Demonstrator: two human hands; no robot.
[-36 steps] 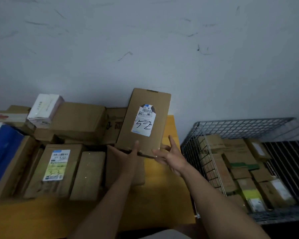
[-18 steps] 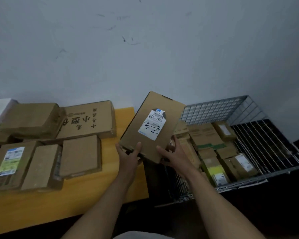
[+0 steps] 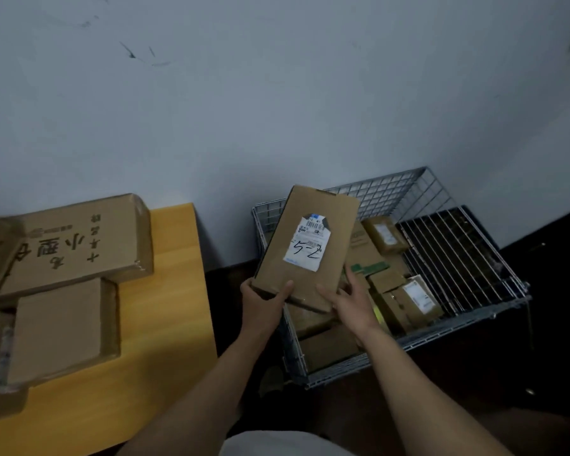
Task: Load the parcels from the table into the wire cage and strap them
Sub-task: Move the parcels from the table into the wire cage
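Parcel (image 3: 306, 248) now juts over cage (image 3: 392, 184) beyond left hand (image 3: 262, 304) and right hand (image 3: 349, 306).

We read a handwritten "5-2" on the white label (image 3: 306, 246) of our flat parcel (image 3: 320, 202); the large carton (image 3: 79, 245) on the table (image 3: 165, 324) shows "小型".

Dim and grainy. The pale grey wall (image 3: 277, 110) is brightest (edges bend and blur); dark shadow lies around the silver wire cage (image 3: 392, 189).
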